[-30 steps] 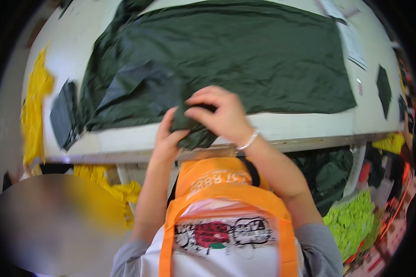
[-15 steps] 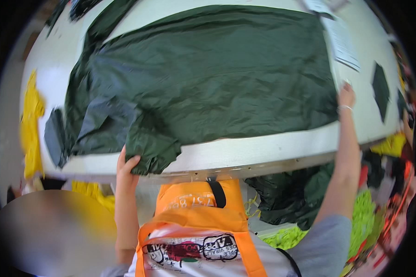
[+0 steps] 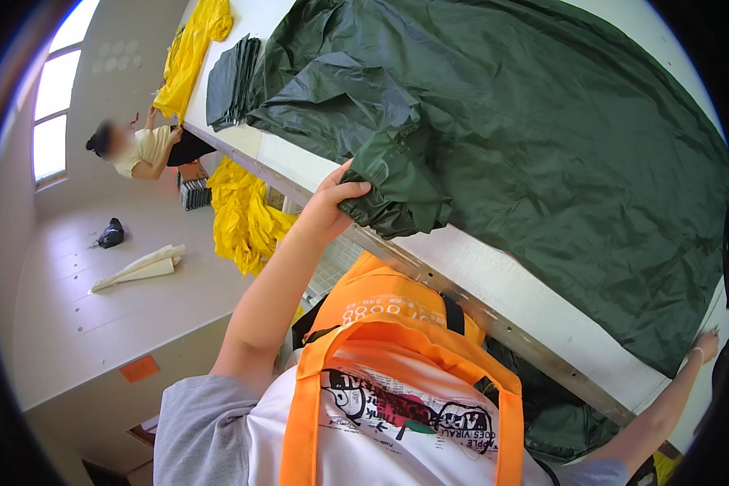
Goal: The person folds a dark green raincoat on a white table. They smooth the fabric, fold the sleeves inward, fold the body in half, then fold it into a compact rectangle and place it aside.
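Observation:
A large piece of thin, shiny dark green fabric (image 3: pixel 559 154), like rainwear cloth, lies spread and wrinkled over the white table. At its near left corner my left hand (image 3: pixel 332 202) grips a gathered, bunched part, thumb on top, at the table's edge. The bunch hides some of the fingers. Far to the right, my right hand (image 3: pixel 708 345) rests on the table beside the fabric's right edge. Its fingers look curled together around something too small to make out. A stack of folded dark green pieces (image 3: pixel 232 81) sits by the fabric's left end.
Another person (image 3: pixel 146 150) stands at the table's far left, handling yellow fabric (image 3: pixel 188 53). More yellow fabric (image 3: pixel 239 215) hangs below the edge. A white roll (image 3: pixel 142 267) and a black bag (image 3: pixel 111 233) lie on the floor. Dark green cloth (image 3: pixel 563 425) is heaped under the table.
The view has swung left, bringing the other person and the floor into sight. My left hand keeps its grip on the bunched fabric; my right hand stays by the right edge.

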### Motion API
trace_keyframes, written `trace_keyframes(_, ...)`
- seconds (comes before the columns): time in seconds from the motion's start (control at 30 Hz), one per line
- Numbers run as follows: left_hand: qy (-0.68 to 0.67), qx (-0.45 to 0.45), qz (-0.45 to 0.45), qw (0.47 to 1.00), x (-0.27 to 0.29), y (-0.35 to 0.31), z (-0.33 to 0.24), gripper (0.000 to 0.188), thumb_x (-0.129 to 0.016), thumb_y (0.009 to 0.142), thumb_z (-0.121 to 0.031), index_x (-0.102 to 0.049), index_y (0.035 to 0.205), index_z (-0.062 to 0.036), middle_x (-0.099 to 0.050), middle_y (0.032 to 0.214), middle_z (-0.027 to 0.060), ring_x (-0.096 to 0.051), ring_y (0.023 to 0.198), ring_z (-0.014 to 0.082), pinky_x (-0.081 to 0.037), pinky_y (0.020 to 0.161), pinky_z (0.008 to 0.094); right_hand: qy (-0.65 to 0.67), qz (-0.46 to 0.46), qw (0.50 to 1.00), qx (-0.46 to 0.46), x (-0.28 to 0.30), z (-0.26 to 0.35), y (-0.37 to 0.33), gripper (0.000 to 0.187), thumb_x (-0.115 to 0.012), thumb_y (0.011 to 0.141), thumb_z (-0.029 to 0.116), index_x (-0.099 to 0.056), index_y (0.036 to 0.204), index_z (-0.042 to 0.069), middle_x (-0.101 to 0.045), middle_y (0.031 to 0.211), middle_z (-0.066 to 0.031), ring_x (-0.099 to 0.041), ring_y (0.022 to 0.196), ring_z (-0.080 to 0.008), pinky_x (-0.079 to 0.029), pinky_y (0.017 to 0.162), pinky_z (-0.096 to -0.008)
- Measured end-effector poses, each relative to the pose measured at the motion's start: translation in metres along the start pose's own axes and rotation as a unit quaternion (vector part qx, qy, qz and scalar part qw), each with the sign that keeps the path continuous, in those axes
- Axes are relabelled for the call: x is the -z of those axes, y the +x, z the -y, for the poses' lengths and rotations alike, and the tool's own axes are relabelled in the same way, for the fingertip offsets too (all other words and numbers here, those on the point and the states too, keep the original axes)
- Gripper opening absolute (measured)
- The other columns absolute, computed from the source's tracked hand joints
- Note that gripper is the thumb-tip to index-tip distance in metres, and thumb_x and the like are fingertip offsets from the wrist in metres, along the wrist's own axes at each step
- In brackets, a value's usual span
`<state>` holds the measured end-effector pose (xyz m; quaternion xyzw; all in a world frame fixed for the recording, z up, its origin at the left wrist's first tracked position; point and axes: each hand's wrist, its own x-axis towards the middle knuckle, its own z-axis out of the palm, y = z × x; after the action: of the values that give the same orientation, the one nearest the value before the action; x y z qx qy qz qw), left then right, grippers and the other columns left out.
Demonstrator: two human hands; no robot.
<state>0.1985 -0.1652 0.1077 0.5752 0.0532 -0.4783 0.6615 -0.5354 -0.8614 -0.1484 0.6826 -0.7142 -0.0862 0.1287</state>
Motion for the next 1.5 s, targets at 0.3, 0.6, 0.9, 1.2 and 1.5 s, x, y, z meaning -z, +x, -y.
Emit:
trace_keyframes(0.3, -0.035, -0.016, 0.053, 0.998, 0.016, 0.006, 0.013, 0.048, -0.056, 0.076, 0.001, -0.046, 0.123, 0.0013, -0.057, 0.118, 0.0140, -0.057, 0.109, 0.0257, -0.045, 0.097, 0.0386, 0.788, 0.115, 0.600, 0.078, 0.316, 0.293, -0.292, 0.035, -0.046, 0.092, 0.021, -0.059, 0.122, 0.006, -0.056, 0.078, 0.0050, -0.036, 0.057, 0.0013, -0.029, 0.049, -0.0144)
trace_keyframes(0.6, -0.026, -0.001, 0.103, 0.994, 0.047, 0.008, 0.020, 0.058, -0.054, 0.081, 0.001, -0.038, 0.136, -0.0021, -0.055, 0.119, 0.0102, -0.054, 0.110, 0.0216, -0.046, 0.092, 0.0350, 0.683, 0.390, 0.527, 0.323, 0.436, 0.516, -0.555, 0.019, -0.065, 0.085, 0.014, -0.066, 0.098, 0.000, -0.067, 0.088, -0.0025, -0.056, 0.075, -0.0065, -0.046, 0.069, -0.0215)
trace_keyframes(0.9, 0.294, -0.325, 0.232, 0.868, 0.048, 0.017, -0.059, 0.055, -0.058, 0.083, -0.014, -0.042, 0.134, -0.0018, -0.059, 0.106, 0.0072, -0.051, 0.106, 0.0153, -0.036, 0.094, 0.0280, 0.638, 0.409, 0.556, 0.341, 0.484, 0.507, -0.583, 0.013, -0.064, 0.085, 0.010, -0.064, 0.091, -0.001, -0.062, 0.080, 0.0006, -0.052, 0.072, -0.0052, -0.043, 0.067, -0.0211)
trace_keyframes(1.2, 0.145, -0.165, 0.254, 0.942, 0.031, 0.026, -0.072, 0.042, -0.060, 0.084, -0.002, -0.049, 0.124, -0.0012, -0.063, 0.091, 0.0024, -0.055, 0.086, 0.0068, -0.041, 0.081, 0.0209, 0.683, 0.136, 0.609, 0.380, 0.511, 0.504, -0.605, 0.024, -0.071, 0.075, -0.002, -0.065, 0.098, 0.003, -0.057, 0.090, 0.0008, -0.045, 0.064, -0.0039, -0.038, 0.057, -0.0187)
trace_keyframes(1.5, 0.120, -0.104, 0.230, 0.960, 0.013, 0.025, -0.067, 0.035, -0.061, 0.084, -0.004, -0.053, 0.117, -0.0010, -0.063, 0.086, 0.0012, -0.056, 0.081, 0.0050, -0.042, 0.078, 0.0193, 0.624, -0.014, 0.645, 0.441, 0.497, 0.513, -0.604, 0.018, -0.064, 0.076, -0.009, -0.059, 0.089, 0.002, -0.060, 0.086, -0.0050, -0.057, 0.061, -0.0129, -0.046, 0.054, -0.0226)
